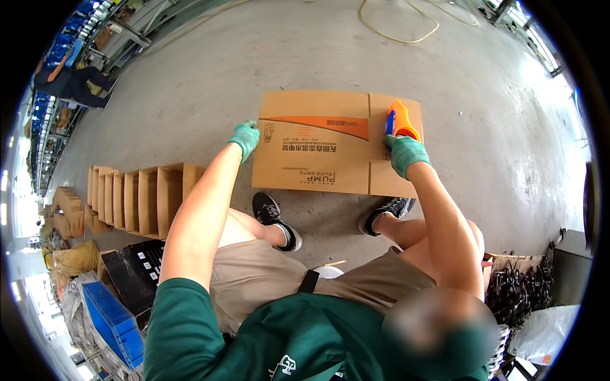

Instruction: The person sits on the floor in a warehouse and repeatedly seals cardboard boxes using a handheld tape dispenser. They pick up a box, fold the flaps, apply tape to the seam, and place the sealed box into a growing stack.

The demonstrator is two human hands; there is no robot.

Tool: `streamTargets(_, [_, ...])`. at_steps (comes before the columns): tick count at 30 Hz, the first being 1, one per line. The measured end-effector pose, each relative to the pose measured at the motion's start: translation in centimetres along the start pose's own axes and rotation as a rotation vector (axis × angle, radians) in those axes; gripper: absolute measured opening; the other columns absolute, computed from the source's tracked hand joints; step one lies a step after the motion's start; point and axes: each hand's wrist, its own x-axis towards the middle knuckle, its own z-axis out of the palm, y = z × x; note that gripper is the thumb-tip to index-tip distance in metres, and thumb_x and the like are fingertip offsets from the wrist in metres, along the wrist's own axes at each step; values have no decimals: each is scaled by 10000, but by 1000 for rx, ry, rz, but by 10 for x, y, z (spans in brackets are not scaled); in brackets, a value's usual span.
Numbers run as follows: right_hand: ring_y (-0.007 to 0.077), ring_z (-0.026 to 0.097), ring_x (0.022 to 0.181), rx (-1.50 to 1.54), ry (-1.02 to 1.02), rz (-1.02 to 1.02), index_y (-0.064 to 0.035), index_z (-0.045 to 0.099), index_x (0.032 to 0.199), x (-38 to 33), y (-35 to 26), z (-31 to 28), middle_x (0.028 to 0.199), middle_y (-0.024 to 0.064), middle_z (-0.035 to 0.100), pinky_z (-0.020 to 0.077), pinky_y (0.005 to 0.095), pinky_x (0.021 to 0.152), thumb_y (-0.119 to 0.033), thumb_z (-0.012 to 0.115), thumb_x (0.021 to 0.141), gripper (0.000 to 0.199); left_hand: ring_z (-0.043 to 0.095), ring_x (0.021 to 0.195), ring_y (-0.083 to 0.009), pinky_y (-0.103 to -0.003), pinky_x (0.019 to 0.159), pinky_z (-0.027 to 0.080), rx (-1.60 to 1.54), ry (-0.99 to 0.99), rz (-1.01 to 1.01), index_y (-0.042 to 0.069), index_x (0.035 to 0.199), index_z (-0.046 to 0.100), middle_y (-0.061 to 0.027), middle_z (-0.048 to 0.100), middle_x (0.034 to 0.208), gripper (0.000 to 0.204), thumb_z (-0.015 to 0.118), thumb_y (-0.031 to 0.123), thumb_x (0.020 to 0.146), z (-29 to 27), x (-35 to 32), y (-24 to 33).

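A brown cardboard carton (311, 143) with an orange stripe and dark printing lies in front of my feet, looking folded flat. My left hand (245, 138), in a green glove, grips the carton's left edge near its upper part. Over the right part of the carton, my gloved right hand (406, 154) is closed round an orange and blue tape dispenser (402, 120). The dispenser points away from me. Whether it touches the cardboard I cannot tell. My right fingers are partly hidden beneath it.
Several open cardboard boxes (147, 202) stand in a row at the left. Nearer on that side are a black box (133, 270) and a blue crate (114, 320). Dark parts (521, 282) are heaped at the right. A hose (406, 39) lies on the far floor; a person (79, 82) is at the far left.
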Motion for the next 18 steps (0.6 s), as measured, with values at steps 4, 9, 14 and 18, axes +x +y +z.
streamTargets(4, [363, 662, 1055, -87, 26, -92, -158, 656, 1240, -2, -2, -3, 1146, 144, 696, 531, 441, 880, -34, 559, 875, 397, 664, 1102, -254, -370, 977, 493, 108, -12, 38, -10, 1307, 611, -171, 695, 1220, 400, 599, 155, 942, -1, 10, -2])
streamTargets(9, [376, 666, 1036, 69, -41, 28, -151, 673, 1193, 2, 2, 0, 1104, 151, 705, 535, 446, 867, -31, 578, 861, 366, 647, 1036, -246, -402, 903, 527, -232, -114, -44, 11, 1297, 590, -152, 670, 1197, 335, 568, 140, 988, -3, -9, 31])
streamTargets(14, [387, 670, 1015, 75, 130, -10, -179, 671, 1222, 13, 0, 2, 1100, 160, 707, 540, 451, 863, -107, 579, 894, 348, 639, 1025, -265, -433, 882, 553, -479, -139, -3, 55, 1228, 600, -146, 645, 1172, 306, 580, 153, 939, -39, 6, 7])
streamTargets(18, [384, 673, 1014, 94, 187, 41, -163, 687, 1211, -15, -7, -44, 1114, 172, 708, 544, 450, 877, -192, 589, 899, 328, 610, 935, -183, -372, 852, 542, -631, 53, 16, 76, 1155, 635, -51, 636, 1023, 272, 579, 174, 907, -94, -25, 49])
